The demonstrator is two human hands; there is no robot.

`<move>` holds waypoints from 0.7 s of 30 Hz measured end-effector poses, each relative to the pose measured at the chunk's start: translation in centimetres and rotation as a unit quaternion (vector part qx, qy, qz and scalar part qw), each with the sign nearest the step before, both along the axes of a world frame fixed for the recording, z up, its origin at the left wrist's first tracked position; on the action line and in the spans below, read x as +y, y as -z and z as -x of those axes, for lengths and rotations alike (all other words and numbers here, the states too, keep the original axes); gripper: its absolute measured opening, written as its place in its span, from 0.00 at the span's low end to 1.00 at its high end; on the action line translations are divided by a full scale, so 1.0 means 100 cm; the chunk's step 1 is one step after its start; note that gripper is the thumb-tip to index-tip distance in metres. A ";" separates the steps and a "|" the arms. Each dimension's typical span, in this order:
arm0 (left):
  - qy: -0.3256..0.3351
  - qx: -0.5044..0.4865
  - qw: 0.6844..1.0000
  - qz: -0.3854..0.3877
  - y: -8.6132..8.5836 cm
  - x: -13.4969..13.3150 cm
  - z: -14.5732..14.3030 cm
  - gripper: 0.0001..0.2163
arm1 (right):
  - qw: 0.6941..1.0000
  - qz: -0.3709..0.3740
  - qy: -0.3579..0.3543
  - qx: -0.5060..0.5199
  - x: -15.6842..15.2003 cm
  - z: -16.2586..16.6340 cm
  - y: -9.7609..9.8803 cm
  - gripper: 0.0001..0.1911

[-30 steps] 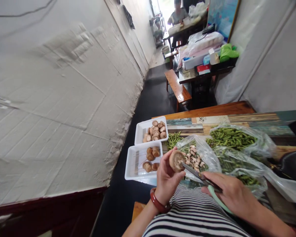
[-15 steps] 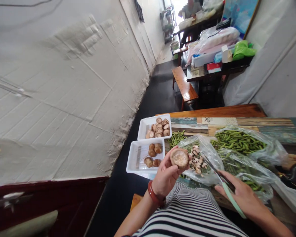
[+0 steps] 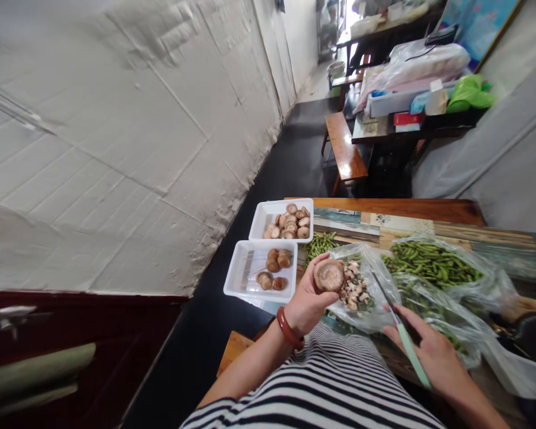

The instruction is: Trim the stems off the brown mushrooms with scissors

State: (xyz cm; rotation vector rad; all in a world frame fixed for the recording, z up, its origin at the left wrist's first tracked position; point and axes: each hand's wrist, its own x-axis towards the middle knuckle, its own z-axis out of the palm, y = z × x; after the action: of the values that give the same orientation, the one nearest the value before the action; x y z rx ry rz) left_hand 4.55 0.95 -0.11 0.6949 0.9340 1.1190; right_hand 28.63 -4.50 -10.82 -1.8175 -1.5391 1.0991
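My left hand (image 3: 310,301) grips a brown shiitake mushroom (image 3: 329,276) by its rim, pale underside turned up toward me. In my right hand (image 3: 429,345) is a pair of scissors (image 3: 411,354) with mint-green handles. Its blades point up and left, apart from the mushroom. Beneath and between the hands lies a clear plastic bag (image 3: 379,310) with cut mushroom stems (image 3: 355,287) on it. Left of my left hand, a white tray (image 3: 236,279) holds several skewered mushrooms (image 3: 272,281). A second white tray (image 3: 259,217) behind it holds loose mushroom caps (image 3: 290,225).
Green bean pods (image 3: 433,262) lie in clear bags on the right of the table, with more pods (image 3: 319,245) beside the trays. A wooden bench (image 3: 343,146) and a loaded table (image 3: 384,134) stand beyond. A white wall (image 3: 161,149) runs along the left.
The view has tilted down and shifted slightly. My left hand still holds the mushroom, its underside facing up. The scissors remain in my right hand, away from the mushroom.
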 end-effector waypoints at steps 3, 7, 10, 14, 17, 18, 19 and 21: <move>0.003 -0.012 1.000 0.005 0.003 0.000 0.002 0.39 | 1.000 0.020 0.005 -0.001 0.002 0.000 -0.002 0.31; 0.010 0.011 1.000 -0.005 0.008 0.001 0.008 0.38 | 0.999 -0.018 -0.016 0.020 0.004 0.003 -0.011 0.30; 0.022 0.077 0.996 -0.030 0.013 0.002 0.014 0.36 | 0.995 -0.028 -0.082 0.055 0.005 0.013 -0.021 0.28; 0.061 0.190 0.977 -0.080 0.019 0.001 0.020 0.35 | 0.984 0.009 -0.156 0.083 0.005 0.032 -0.029 0.28; 0.066 0.296 0.942 -0.143 0.021 0.001 0.023 0.31 | 0.981 0.043 -0.170 0.085 0.004 0.036 -0.018 0.27; 0.059 0.330 0.928 -0.164 0.022 0.002 0.024 0.30 | 0.983 0.049 -0.160 0.075 0.003 0.034 -0.011 0.27; 0.049 0.358 0.915 -0.180 0.024 0.004 0.026 0.29 | 0.987 0.051 -0.143 0.061 0.001 0.031 -0.003 0.27; 0.029 0.390 0.902 -0.182 0.030 0.008 0.028 0.29 | 0.993 0.037 -0.106 0.030 -0.003 0.024 0.013 0.27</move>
State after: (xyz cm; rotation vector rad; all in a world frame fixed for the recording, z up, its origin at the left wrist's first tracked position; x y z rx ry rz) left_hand 1.72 1.74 -3.11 1.5388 1.3715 0.9690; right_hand 26.26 -4.83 -12.14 -1.6799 -1.7060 1.3141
